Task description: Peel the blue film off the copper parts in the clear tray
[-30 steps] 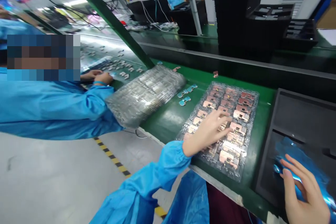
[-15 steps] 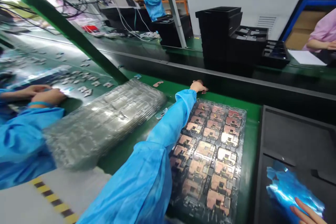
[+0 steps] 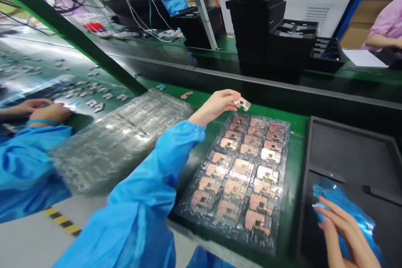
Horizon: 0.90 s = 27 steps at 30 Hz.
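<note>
My left hand [image 3: 215,106] pinches a small copper-coloured metal part [image 3: 242,103] between its fingers, just above the far end of a clear blister tray [image 3: 216,231]. That tray holds several rows of similar copper-coloured parts. My right hand [image 3: 342,232] rests on a crumpled sheet of shiny blue film [image 3: 344,205], which lies in a black foam-lined tray [image 3: 348,146]. Left of the blister tray lies a stack of trays wrapped in clear plastic [image 3: 121,140], which neither hand touches.
The trays sit on a green conveyor belt [image 3: 293,176]. A loose copper part [image 3: 186,95] lies on it. A co-worker's hands [image 3: 50,113] work among scattered parts at the left. Stacked black trays [image 3: 257,29] stand behind a dark rail [image 3: 251,77].
My left hand has come back from the belt's far edge with a copper part pinched in it. My right hand has moved further onto the blue film, and the view has shifted.
</note>
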Available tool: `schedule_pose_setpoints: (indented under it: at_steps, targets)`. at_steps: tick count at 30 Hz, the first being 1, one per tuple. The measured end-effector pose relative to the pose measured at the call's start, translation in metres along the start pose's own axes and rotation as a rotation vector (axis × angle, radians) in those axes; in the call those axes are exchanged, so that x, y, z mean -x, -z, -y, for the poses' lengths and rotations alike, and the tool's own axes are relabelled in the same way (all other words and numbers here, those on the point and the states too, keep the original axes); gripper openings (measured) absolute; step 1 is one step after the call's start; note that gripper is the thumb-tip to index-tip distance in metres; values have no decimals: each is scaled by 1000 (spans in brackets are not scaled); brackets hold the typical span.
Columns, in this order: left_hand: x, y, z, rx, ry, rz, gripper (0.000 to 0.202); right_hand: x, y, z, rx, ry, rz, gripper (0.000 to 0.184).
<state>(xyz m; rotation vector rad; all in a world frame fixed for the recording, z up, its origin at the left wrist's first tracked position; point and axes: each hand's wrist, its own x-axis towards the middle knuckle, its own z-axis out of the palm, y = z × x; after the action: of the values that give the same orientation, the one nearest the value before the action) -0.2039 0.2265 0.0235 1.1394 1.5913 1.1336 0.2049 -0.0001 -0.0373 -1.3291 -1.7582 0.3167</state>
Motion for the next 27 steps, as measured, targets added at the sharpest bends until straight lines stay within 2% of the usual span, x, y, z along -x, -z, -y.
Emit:
schedule_pose_setpoints:
  at_steps: [3,5,8,9,13,17,22,27]
  targets:
    - [87,-11,-6,181,-12,137,23,-21,-21,35,-134,42,73,19]
    - [138,-25,-7,222,15,189,23,-32,-33,56,-258,24,141,29]
    - [194,-47,-3,227,28,157,19,-39,-46,73,-355,50,229,63]
    - [207,-55,1,233,30,132,18,-38,-48,75,-344,91,241,68]
    - [240,-74,19,280,51,84,16,-25,-45,67,-178,275,208,57]
    - [268,-76,42,117,-12,79,20,1,-32,51,-57,343,268,52]
    - [298,-67,74,-276,-304,45,19,29,-27,48,-56,187,330,37]
    - [305,-68,92,-461,-618,45,24,35,-36,55,25,178,326,33]
